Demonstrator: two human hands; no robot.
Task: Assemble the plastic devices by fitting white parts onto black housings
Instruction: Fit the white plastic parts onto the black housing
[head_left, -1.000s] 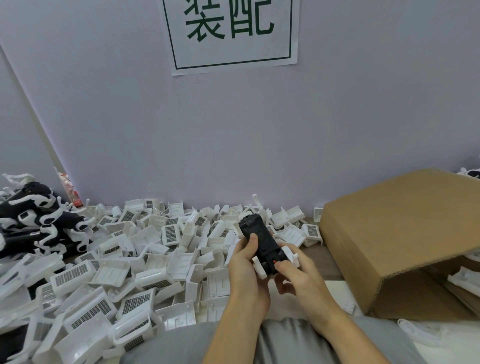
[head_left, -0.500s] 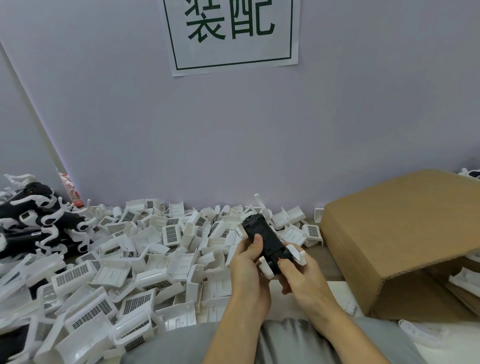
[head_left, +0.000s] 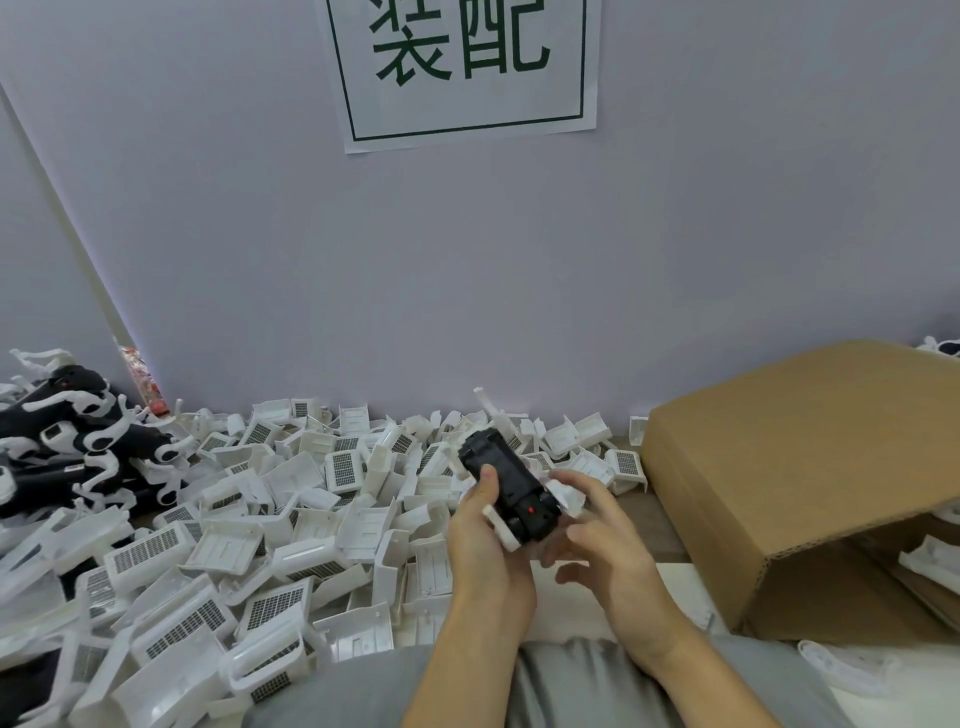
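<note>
Head view: black housing (head_left: 506, 486) held above desk (head_left: 647, 512), just left of cardboard box (head_left: 800, 483); long axis runs away from person, far end tilted up-left twd wall (head_left: 519, 286); white part (head_left: 566, 496) on its near end; left hand (head_left: 480, 538) grips housing, thumb on top; right hand (head_left: 605, 540) fingers (head_left: 584, 488) spread, touching white part; loose white parts pile (head_left: 249, 525) left of box; sign (head_left: 462, 67) on wall.

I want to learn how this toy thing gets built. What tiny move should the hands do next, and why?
Probably the right hand should push the white part snug onto the black housing. The left hand grips the housing, and the white piece sits at its lower right edge, seemingly not fully seated.
</note>
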